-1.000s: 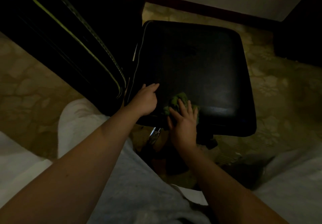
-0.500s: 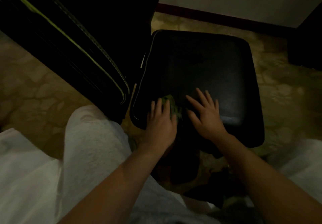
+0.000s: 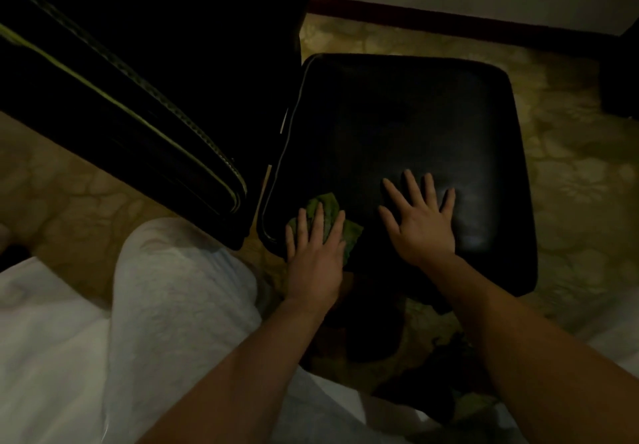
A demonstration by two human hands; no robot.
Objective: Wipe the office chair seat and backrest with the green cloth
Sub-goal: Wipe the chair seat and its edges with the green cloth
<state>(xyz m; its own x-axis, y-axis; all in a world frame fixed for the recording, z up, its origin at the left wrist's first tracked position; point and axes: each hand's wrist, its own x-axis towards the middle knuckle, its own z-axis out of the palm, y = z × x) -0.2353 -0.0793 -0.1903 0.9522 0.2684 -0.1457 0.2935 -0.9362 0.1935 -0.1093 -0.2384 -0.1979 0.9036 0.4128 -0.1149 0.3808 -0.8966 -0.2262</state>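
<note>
Both forearms reach forward and down from the lower edge of the view onto the black chair seat (image 3: 408,125). The left hand (image 3: 316,253) lies palm down with fingers straight and slightly spread, pressing the green cloth (image 3: 326,207) flat near the seat's front left corner; the cloth shows past the fingertips and beside the thumb. The right hand (image 3: 420,222) rests flat on bare seat beside it, fingers fanned wide, holding nothing. The dark backrest (image 3: 138,80), dimly lit, seems to lean at the left.
</note>
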